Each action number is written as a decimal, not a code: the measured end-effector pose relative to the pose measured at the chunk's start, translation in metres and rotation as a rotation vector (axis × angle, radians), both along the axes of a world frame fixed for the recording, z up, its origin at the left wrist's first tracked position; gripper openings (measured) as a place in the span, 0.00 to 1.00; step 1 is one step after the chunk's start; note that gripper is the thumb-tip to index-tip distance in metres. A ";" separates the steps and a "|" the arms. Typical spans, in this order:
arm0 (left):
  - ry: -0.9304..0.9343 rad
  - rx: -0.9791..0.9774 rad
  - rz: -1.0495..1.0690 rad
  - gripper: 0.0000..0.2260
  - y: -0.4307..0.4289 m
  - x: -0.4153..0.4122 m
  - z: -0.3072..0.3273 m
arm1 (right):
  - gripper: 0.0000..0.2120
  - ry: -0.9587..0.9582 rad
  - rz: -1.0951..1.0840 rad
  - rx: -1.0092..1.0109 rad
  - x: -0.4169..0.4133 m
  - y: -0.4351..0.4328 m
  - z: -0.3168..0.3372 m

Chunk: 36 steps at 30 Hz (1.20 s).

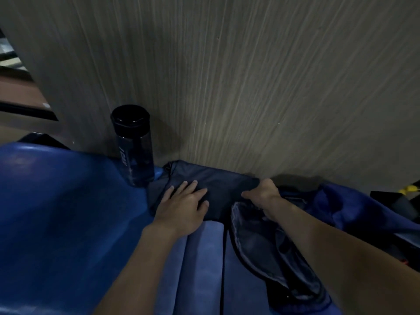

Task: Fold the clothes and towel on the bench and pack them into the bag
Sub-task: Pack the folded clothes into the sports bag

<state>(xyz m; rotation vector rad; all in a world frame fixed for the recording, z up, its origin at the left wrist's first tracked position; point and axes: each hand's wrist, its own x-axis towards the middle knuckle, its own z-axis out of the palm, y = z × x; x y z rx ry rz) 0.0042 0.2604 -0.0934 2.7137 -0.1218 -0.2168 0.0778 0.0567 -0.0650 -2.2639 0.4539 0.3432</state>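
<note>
A dark navy garment [216,180] lies on the blue bench [68,201] against the wall. My left hand [181,205] presses flat on its left part, fingers straight. At the garment's right edge, my right hand [261,194] grips the cloth with curled fingers. A blue towel [200,258] lies folded on the bench below my left hand. Denim jeans [261,246] lie under my right forearm. More blue cloth [341,208] is heaped to the right; I cannot tell whether it is the bag.
A dark water bottle [134,144] with a black cap stands upright on the bench by the wall, just left of the garment. The wood-grain wall [250,87] rises directly behind. Black objects with a yellow part [406,189] sit at the far right.
</note>
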 end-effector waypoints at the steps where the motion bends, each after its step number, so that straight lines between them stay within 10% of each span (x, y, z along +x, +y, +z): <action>1: 0.000 -0.001 0.001 0.23 0.000 -0.001 0.000 | 0.19 0.010 -0.006 0.000 0.001 0.000 0.000; 19: 0.007 -0.010 0.018 0.23 -0.001 0.000 0.003 | 0.16 -0.199 0.289 -0.107 -0.003 0.027 0.063; 23: -0.150 -0.323 0.137 0.20 -0.007 0.000 0.013 | 0.13 -0.296 0.302 -0.086 -0.004 0.053 0.074; 28: 0.049 -1.311 0.432 0.14 -0.011 0.001 0.048 | 0.09 -0.318 0.391 0.296 -0.016 0.090 0.072; 36: 0.006 -1.288 0.449 0.11 0.001 -0.005 0.043 | 0.17 -0.203 0.355 0.718 -0.027 0.094 0.056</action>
